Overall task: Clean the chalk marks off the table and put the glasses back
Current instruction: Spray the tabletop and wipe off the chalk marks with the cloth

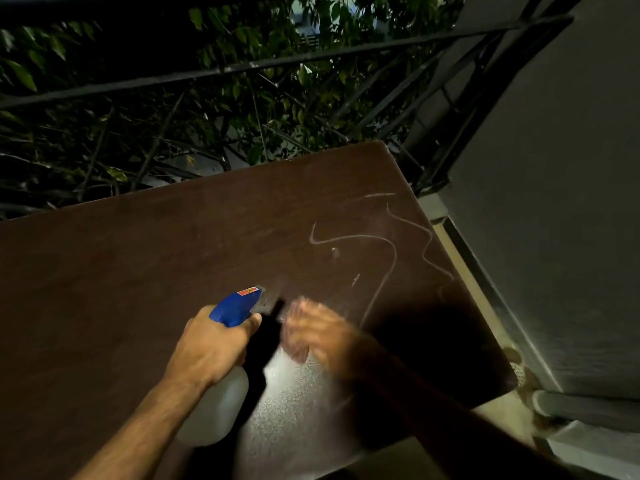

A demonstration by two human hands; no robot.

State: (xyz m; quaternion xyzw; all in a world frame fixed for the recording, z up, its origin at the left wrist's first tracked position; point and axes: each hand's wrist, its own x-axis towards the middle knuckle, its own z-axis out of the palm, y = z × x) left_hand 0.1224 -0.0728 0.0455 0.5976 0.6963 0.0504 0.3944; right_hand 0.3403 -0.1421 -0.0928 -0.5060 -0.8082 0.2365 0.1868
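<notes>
A dark brown table (138, 271) fills the lower view. White chalk marks (377, 239) curl across its right part. My left hand (211, 344) grips a clear spray bottle (216, 407) with a blue trigger head (237, 304), nozzle pointing toward the marks. My right hand (311, 332) is blurred, fingers spread flat low over the tabletop just right of the nozzle. A wet, speckled sheen (294, 396) lies on the table below that hand. No glasses are in view.
A black metal railing (242, 69) with leafy branches behind it runs past the table's far edge. A grey wall (554, 202) stands close along the right side, with a pale ledge (485, 306) between it and the table.
</notes>
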